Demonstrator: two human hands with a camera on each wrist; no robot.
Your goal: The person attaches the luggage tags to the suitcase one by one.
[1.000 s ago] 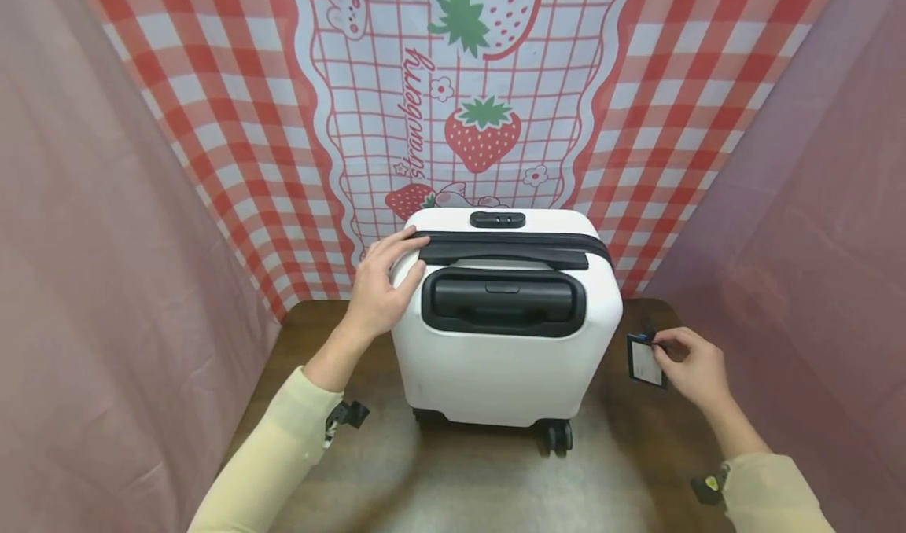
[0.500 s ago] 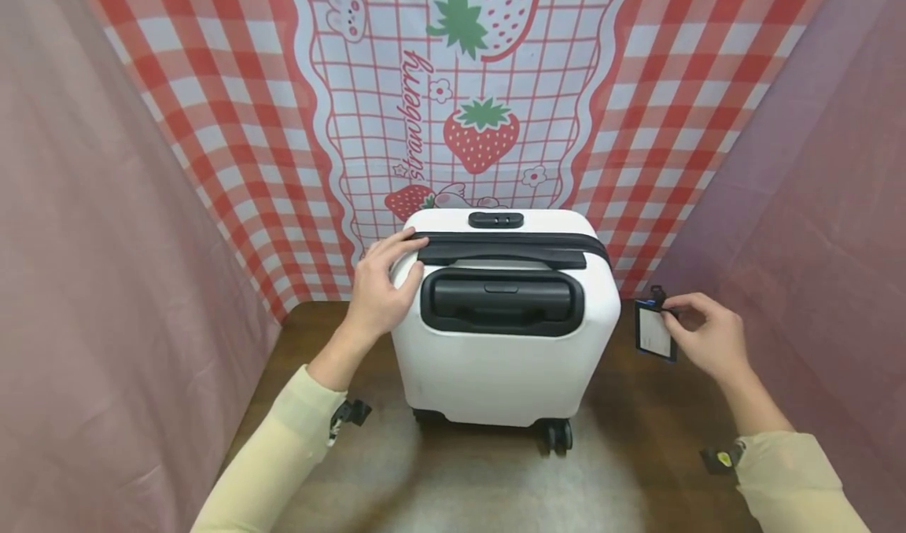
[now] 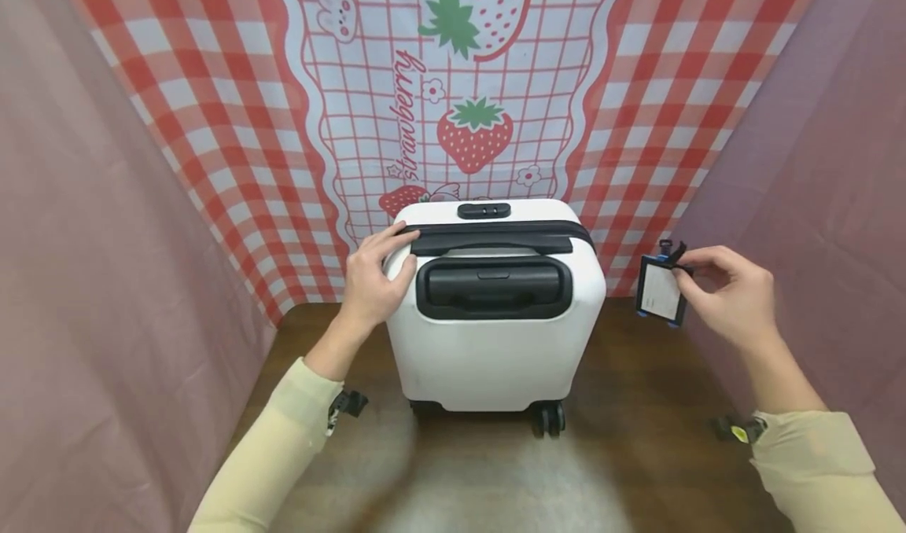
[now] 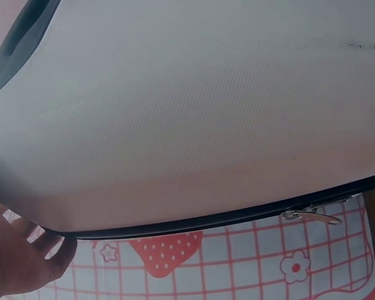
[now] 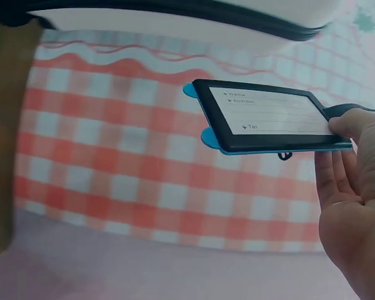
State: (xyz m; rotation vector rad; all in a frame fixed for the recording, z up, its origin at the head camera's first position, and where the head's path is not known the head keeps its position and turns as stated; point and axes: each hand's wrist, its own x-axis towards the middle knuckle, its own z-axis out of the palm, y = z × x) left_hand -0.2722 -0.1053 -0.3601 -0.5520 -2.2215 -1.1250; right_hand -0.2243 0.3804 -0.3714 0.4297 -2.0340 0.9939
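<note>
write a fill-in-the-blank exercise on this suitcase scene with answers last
1. The person's left hand touches the white hard-shell suitcase, whose small round wheels are coloured ____.
2. The person's right hand holds a black-framed rectangular luggage tag, whose lowest printed label reads ____.
3. On the red-and-white checked fabric backdrop, the red printed word running sideways is ____.
4. The small rounded tabs at the tag's end are coloured ____.

Missing words: black; Tel; strawberry; blue.

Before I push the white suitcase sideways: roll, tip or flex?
The white suitcase would probably roll rather than drag, given the black wheels at its base. It might rock or tip if pushed near the top, since it stands upright on that base. Its shell looks stiff: evenly rounded, no sagging visible, so probably little flex.
</note>
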